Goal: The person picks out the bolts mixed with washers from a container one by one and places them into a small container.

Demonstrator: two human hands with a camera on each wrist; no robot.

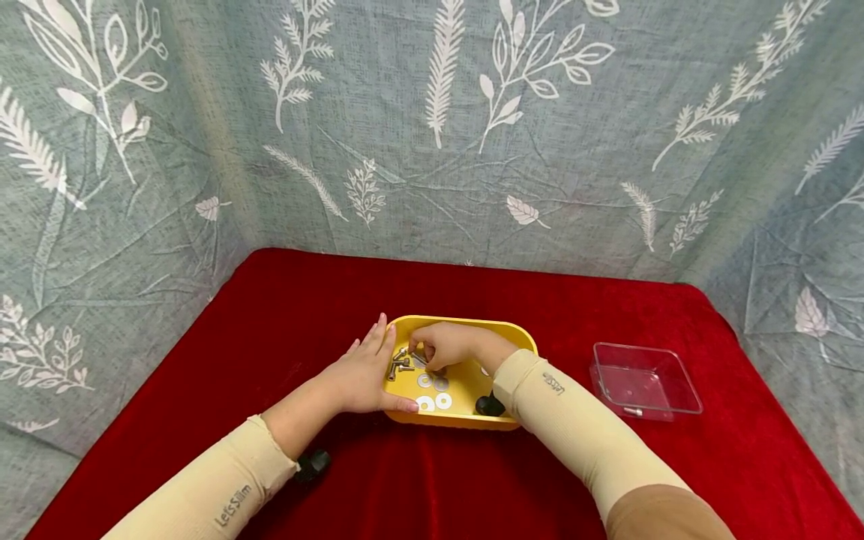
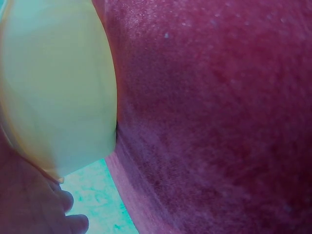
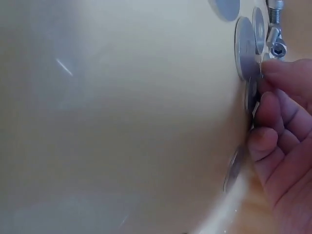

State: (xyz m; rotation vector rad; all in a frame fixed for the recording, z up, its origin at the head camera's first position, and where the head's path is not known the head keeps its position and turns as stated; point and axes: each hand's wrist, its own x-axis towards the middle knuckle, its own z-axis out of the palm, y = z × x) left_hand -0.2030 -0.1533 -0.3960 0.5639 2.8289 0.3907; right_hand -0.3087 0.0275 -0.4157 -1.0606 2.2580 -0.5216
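Observation:
A yellow bin (image 1: 466,321) holds several silver socket-head bolts (image 1: 393,370) at its left end and several flat washers (image 1: 442,401) on its floor. My right hand (image 1: 442,343) reaches down into the bin, fingers curled, pinching a bolt (image 1: 419,359) at the fingertips. In the right wrist view, the curled fingers are beside washers (image 3: 245,48) and a bolt head (image 3: 278,48). My left hand (image 1: 361,379) rests on the bin's left end, fingers straight along the rim and thumb stretched over the near edge.
To the right stands a clear plastic box (image 1: 648,352) with a bolt (image 1: 633,412) at its near side. Red cloth (image 1: 324,292) covers the table, and a patterned curtain (image 1: 405,187) hangs behind. A black device (image 1: 489,406) sits under my right wrist.

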